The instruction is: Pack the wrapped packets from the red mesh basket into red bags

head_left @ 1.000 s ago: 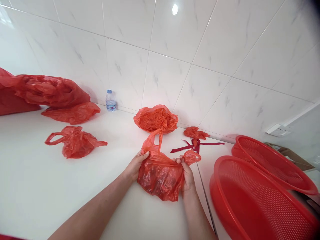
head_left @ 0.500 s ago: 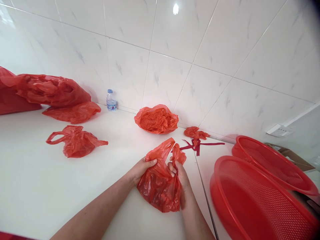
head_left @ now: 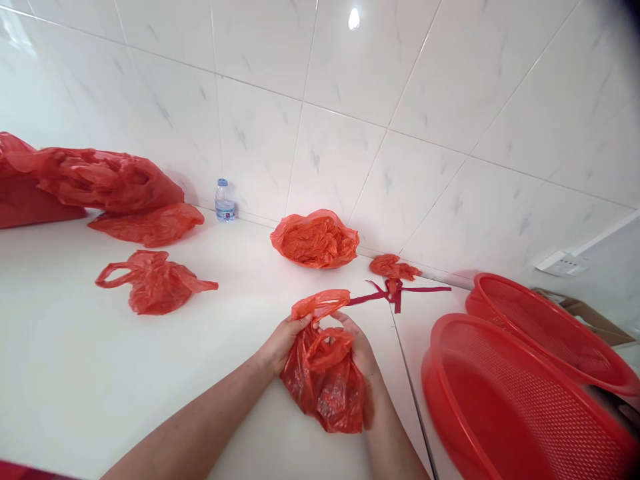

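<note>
Between my hands hangs a red plastic bag (head_left: pixel 327 390) with something darker inside that I cannot make out. My left hand (head_left: pixel 287 343) grips its left upper edge, the thumb over the film. On the other side my right hand (head_left: pixel 359 343) is behind the bag's top, its fingers curved and partly hidden by the film. One handle loop (head_left: pixel 333 301) stands up above the hands, and another loop droops in front. Another red plastic bag (head_left: pixel 157 287), with its handles spread, lies on the white table (head_left: pixel 240 427) to the left.
Along the tiled wall are a large red bag bundle (head_left: pixel 110 180), a water bottle (head_left: pixel 225 203), an open bag stuffed with crumpled red plastic (head_left: pixel 316 241), a small crumpled bag (head_left: pixel 393 267) and dark red strips (head_left: pixel 425 289). Two red perforated baskets (head_left: pixel 480 400) stand at right.
My right hand has let the bunched handle drop forward and moved up behind the bag's top. The bag's mouth has shifted, with one loop now upright. My left hand keeps its hold.
</note>
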`<action>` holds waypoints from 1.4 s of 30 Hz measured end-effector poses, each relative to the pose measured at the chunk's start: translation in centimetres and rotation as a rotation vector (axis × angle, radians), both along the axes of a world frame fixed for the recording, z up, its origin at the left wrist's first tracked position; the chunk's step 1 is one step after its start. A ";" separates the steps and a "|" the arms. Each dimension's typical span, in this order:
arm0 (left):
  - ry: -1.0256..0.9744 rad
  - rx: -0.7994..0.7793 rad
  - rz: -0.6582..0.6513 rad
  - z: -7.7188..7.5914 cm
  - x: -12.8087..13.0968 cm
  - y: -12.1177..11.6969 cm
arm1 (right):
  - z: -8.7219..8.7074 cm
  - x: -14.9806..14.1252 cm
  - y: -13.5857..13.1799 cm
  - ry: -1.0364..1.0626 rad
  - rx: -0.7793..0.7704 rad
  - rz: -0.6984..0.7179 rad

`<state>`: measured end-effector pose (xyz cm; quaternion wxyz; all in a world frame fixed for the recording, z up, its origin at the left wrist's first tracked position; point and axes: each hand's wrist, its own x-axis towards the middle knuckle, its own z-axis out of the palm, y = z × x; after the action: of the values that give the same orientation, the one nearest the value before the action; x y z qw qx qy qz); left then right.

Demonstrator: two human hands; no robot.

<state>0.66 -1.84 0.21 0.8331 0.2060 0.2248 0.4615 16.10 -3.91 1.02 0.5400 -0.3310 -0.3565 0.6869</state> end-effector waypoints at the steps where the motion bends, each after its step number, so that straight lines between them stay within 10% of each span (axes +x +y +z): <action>1: 0.010 0.009 0.013 0.0 0.0 0.0 | 0.1 -0.1 -0.1 -0.011 0.010 0.030; 16: 0.410 0.415 -0.014 -0.1 1.0 -1.5 | -1.1 0.2 1.0 -0.161 -0.051 0.009; 25: 0.642 0.818 0.324 0.8 1.0 -2.2 | -0.6 -0.5 1.0 -0.299 -0.099 -0.169; 33: 0.366 0.394 0.140 0.5 0.7 -1.1 | -1.3 0.1 0.9 -0.298 0.101 -0.020; 42: 0.427 0.337 0.083 1.2 0.1 -0.6 | -0.7 0.1 0.2 -0.142 -0.035 0.016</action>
<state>0.72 -2.42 1.45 0.7011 0.4248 0.3236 0.4725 16.17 -3.71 0.35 0.5019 -0.3855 -0.3844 0.6721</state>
